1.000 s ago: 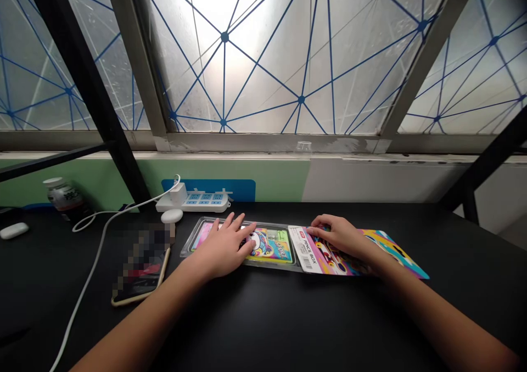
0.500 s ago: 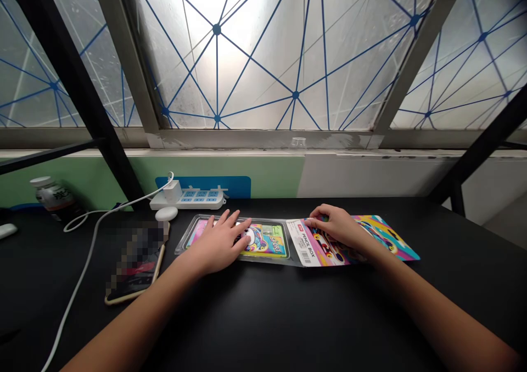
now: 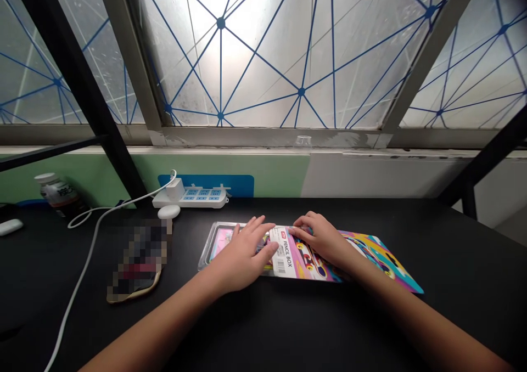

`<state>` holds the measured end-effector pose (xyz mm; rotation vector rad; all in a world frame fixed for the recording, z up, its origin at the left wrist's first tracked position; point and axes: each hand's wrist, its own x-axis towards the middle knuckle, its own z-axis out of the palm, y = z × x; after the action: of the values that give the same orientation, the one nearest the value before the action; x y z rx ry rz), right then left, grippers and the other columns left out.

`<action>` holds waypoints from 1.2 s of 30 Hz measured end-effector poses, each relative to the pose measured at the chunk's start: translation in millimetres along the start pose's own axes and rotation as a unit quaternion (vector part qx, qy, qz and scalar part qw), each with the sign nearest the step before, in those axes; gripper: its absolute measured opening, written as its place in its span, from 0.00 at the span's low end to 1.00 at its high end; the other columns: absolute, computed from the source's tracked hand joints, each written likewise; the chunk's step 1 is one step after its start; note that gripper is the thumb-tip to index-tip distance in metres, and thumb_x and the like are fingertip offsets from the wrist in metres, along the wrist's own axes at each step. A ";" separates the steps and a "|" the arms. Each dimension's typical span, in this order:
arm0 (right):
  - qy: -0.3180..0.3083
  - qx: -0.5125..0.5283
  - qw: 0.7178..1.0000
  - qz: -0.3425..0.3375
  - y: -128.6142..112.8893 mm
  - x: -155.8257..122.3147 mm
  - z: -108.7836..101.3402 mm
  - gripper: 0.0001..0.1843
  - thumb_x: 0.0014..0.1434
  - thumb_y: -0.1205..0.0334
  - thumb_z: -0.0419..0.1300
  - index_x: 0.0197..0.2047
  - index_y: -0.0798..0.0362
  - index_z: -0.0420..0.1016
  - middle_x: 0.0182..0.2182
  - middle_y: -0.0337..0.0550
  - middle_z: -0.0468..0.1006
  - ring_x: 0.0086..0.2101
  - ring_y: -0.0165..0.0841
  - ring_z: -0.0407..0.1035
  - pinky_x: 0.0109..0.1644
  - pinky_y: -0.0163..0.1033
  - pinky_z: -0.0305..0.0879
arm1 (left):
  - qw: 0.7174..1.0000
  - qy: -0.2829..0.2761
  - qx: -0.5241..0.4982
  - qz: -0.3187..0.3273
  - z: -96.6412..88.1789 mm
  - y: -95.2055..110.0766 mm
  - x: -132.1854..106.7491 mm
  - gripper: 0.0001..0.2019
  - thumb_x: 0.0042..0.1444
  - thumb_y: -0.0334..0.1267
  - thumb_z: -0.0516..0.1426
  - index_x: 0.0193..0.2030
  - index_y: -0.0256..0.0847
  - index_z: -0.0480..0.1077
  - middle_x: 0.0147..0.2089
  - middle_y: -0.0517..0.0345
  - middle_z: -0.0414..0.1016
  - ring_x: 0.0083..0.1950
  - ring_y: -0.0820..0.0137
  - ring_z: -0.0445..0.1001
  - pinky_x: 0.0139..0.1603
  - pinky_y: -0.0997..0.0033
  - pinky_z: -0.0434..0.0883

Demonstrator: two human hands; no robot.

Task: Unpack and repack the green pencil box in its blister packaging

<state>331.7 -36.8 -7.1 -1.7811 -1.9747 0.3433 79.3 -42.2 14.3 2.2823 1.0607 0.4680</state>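
Note:
A clear plastic blister tray with a colourful pencil box (image 3: 221,240) lies on the black table (image 3: 288,328). My left hand (image 3: 242,251) rests flat on it, fingers stretched out and spread. A bright printed card marked "PENCIL BOX" (image 3: 288,257) lies to the right and overlaps the tray's right end. My right hand (image 3: 319,237) presses on the card near its left edge, fingers bent down with their tips on the card.
A phone (image 3: 138,262) lies left of the tray, with a white cable (image 3: 86,268) running past it. Behind stand a white power strip (image 3: 191,197), a small white case (image 3: 168,212) and a bottle (image 3: 57,192). A window fills the back.
The printed card has slid left over the tray, with my right hand on it. My left hand has shifted right on the tray, close to the right hand.

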 end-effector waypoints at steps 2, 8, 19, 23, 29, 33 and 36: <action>-0.010 -0.001 1.000 -0.005 -0.8 0.0 0.2 0.19 0.63 0.43 0.55 0.37 0.47 0.80 0.38 0.46 0.76 0.43 0.43 0.69 0.47 0.45 0.63 | 0.997 0.014 -0.081 -0.001 -1.4 2.2 -0.2 0.25 0.69 0.54 0.46 0.67 0.48 0.63 0.74 0.53 0.54 0.75 0.56 0.51 0.73 0.46 0.47; -0.034 0.001 0.999 -0.009 11.7 2.3 -9.3 0.21 0.63 0.42 0.54 0.37 0.48 0.80 0.38 0.46 0.77 0.41 0.42 0.71 0.46 0.45 0.65 | 0.973 0.149 -0.174 0.007 -19.1 -22.4 11.9 0.17 0.67 0.50 0.51 0.53 0.46 0.74 0.63 0.55 0.72 0.64 0.58 0.69 0.64 0.61 0.64; -0.136 -0.017 0.990 -0.034 8.7 1.0 -28.6 0.33 0.53 0.35 0.62 0.54 0.47 0.74 0.52 0.50 0.73 0.53 0.48 0.67 0.59 0.51 0.62 | 0.937 0.250 -0.245 -0.020 -15.2 -48.1 20.5 0.20 0.69 0.51 0.47 0.44 0.42 0.76 0.49 0.53 0.80 0.54 0.60 0.75 0.59 0.62 0.66; -0.164 -0.057 0.984 -0.033 -16.4 11.4 -18.8 0.32 0.56 0.36 0.60 0.57 0.49 0.72 0.54 0.53 0.72 0.54 0.49 0.66 0.58 0.53 0.60 | 0.907 0.275 -0.318 -0.017 -14.3 -51.8 23.6 0.23 0.70 0.53 0.44 0.43 0.40 0.75 0.48 0.50 0.81 0.54 0.60 0.76 0.58 0.60 0.66; -0.162 -0.140 0.969 -0.121 -86.3 34.9 16.4 0.31 0.59 0.37 0.59 0.57 0.50 0.71 0.55 0.55 0.73 0.54 0.50 0.65 0.55 0.53 0.61 | 0.884 0.288 -0.368 -0.022 -12.0 -57.0 27.4 0.27 0.69 0.58 0.43 0.43 0.40 0.73 0.46 0.48 0.81 0.54 0.58 0.77 0.60 0.55 0.65; -0.145 -0.162 0.960 -0.175 -128.2 46.0 43.0 0.26 0.65 0.40 0.54 0.51 0.53 0.73 0.51 0.56 0.76 0.51 0.49 0.67 0.53 0.52 0.61 | 0.896 0.273 -0.348 -0.039 -14.3 -55.8 26.5 0.29 0.69 0.59 0.40 0.45 0.38 0.71 0.47 0.45 0.80 0.53 0.58 0.77 0.57 0.59 0.69; -0.121 -0.177 0.957 -0.195 -138.4 46.9 46.3 0.24 0.65 0.43 0.56 0.52 0.55 0.72 0.52 0.58 0.75 0.51 0.50 0.68 0.55 0.53 0.58 | 0.933 0.246 -0.258 -0.043 -15.3 -54.7 24.2 0.27 0.70 0.56 0.37 0.50 0.39 0.69 0.51 0.45 0.78 0.54 0.60 0.76 0.54 0.62 0.71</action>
<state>185.8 -3.6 26.3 -1.5450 -2.6386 0.0788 54.7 10.4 -6.5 1.6795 1.0949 1.1733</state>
